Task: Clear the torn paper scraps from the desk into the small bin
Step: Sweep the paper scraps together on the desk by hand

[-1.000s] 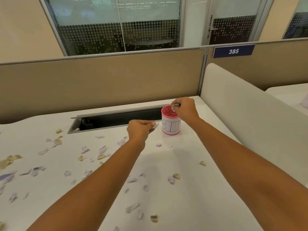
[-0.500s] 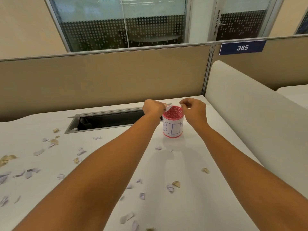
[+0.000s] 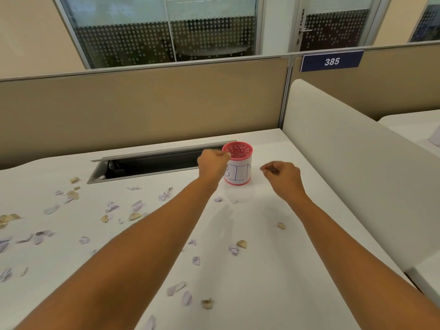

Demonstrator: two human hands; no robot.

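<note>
Carrying all of it, the desk (image 3: 262,270): it is white and smooth. I think a fast swing of an arm could push the light bits off the edge and onto the floor.
Slot (image 3: 147,163): this long dark hole at the back of the desk is open, and its end is just left of the bin. A bit that misses the bin could drop in there and be hard to get out.
Bin (image 3: 240,173): a small pink cup with BIN on it. It stands up straight at the back of the desk, between the two hands. It looks light, so a bump could knock it over and spill what is inside.
Left hand (image 3: 212,163): it is right at the bin's left rim with its fingers curled in. I cannot tell if it holds a bit of paper. Letting go too early would drop the bit outside.
Right hand (image 3: 283,175): it is just right of the bin and not touching it. Its fingers are curled in, and no paper shows in them.
Paper scraps (image 3: 176,288): lots lie on the desk, mostly to the left and at the front. Two tiny ones sit just in front of the bin. Small ones are easy to miss.
</note>
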